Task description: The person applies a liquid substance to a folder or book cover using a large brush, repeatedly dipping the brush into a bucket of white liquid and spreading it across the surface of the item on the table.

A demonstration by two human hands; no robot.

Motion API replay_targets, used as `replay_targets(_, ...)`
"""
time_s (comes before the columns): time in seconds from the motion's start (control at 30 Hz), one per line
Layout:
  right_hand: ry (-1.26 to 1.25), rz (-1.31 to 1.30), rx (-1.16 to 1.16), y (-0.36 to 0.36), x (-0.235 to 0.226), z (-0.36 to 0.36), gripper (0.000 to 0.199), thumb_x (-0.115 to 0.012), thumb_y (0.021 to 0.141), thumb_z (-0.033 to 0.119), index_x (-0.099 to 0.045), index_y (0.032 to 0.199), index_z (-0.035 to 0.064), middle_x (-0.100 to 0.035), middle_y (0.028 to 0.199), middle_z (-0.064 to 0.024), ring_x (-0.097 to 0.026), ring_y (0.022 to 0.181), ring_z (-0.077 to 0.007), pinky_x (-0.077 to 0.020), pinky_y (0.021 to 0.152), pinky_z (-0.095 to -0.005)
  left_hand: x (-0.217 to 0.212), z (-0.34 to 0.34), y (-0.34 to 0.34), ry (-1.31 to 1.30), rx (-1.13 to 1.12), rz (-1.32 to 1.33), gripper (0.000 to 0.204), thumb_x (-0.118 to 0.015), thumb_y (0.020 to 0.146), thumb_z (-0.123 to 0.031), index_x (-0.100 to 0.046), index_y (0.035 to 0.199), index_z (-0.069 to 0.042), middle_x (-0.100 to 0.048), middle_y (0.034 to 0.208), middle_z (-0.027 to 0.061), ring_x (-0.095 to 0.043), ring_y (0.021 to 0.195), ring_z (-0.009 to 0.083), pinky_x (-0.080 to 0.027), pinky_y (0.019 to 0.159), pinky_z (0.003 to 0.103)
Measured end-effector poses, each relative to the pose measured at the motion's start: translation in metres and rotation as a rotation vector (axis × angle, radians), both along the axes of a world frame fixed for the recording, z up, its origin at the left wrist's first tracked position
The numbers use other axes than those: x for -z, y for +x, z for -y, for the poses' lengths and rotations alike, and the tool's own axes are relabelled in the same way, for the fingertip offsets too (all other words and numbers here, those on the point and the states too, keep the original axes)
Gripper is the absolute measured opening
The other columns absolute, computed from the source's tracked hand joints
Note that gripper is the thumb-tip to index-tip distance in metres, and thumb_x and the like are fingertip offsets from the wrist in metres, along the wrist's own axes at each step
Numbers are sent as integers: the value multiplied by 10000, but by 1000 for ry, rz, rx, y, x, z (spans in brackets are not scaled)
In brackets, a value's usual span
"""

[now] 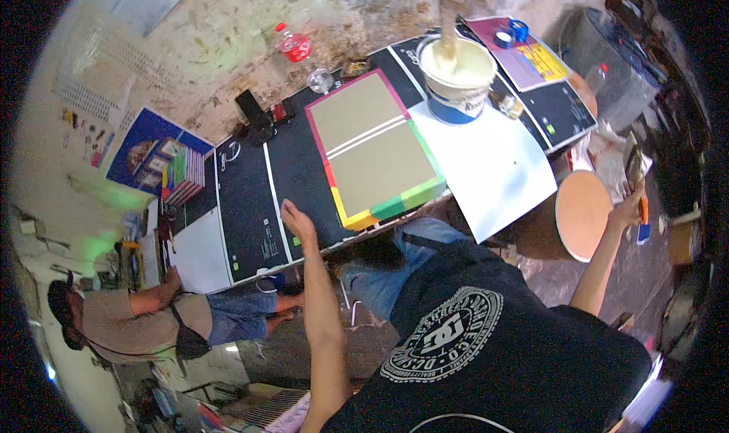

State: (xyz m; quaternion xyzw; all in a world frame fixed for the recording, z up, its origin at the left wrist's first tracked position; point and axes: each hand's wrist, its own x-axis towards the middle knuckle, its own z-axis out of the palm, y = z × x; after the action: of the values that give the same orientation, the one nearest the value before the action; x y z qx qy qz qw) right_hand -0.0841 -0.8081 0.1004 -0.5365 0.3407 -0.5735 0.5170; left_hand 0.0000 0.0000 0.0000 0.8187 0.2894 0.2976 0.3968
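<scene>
Right hand (pixel 629 207) grips one orange-handled tool (pixel 644 207); left hand (pixel 298 224) is loosely open near one tape-edged block (pixel 380 159), plus one blue-and-white bucket (pixel 454 99) further along.

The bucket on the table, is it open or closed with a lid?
Open: no lid covers the bucket; its pale contents show, and a wooden handle rises from inside.

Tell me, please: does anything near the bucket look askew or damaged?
Yes: the white sheet near the bucket juts crookedly past the table edge, and the wall behind is blotched brown, as if worn.
</scene>
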Motion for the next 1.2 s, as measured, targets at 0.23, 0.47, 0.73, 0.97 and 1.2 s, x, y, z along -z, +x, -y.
replay_targets(0.23, 190, 137, -134, -40, 6, 22, 492, -552, 937, 389, -587, 1163, -46, -662, 1082, -162, -654, 947, -248, -512, 871, -326, -112, 59, -12, -829, 564, -5, 810, -358, 967, -595, -167, 1510, -25, -214, 1565, 177, -185, 1456, 285, -140, 1168, 449)
replay_targets(0.47, 34, 197, -163, -35, -87, -18, 389, -650, 872, 382, -663, 1065, 45, -688, 993, -89, -665, 848, -159, -502, 713, -286, -160, 124, -52, -193, 599, -328, 578, -511, 935, -519, -676, 1064, 19, -688, 977, 240, -659, 1004, 336, -468, 858, 425)
replay_targets(0.73, 32, 235, -206, 4, -127, -88, 312, -715, 854, 276, -665, 962, -13, -698, 832, -120, -678, 698, -187, -528, 642, -277, -192, 131, -97, 352, 779, -504, 426, -785, 730, -409, -734, 1022, -103, -710, 882, 180, -695, 847, 348, -535, 767, 433)
replay_targets(0.97, 272, 80, -171, -35, -66, -78, 238, -694, 862, 211, -648, 937, -10, -689, 803, -116, -674, 643, -190, -491, 576, -259, -193, 139, -88, 477, 594, -702, 322, -795, 742, -358, -763, 920, -91, -684, 651, 135, -683, 595, 231, -504, 600, 378)
replay_targets(1.2, 201, 142, -177, -49, -34, -77, 194, -672, 878, 180, -606, 920, 2, -682, 775, -127, -679, 630, -205, -453, 539, -239, -205, 140, -77, 372, 593, -856, 295, -827, 712, -267, -761, 860, -20, -700, 649, 78, -661, 584, 141, -511, 599, 306)
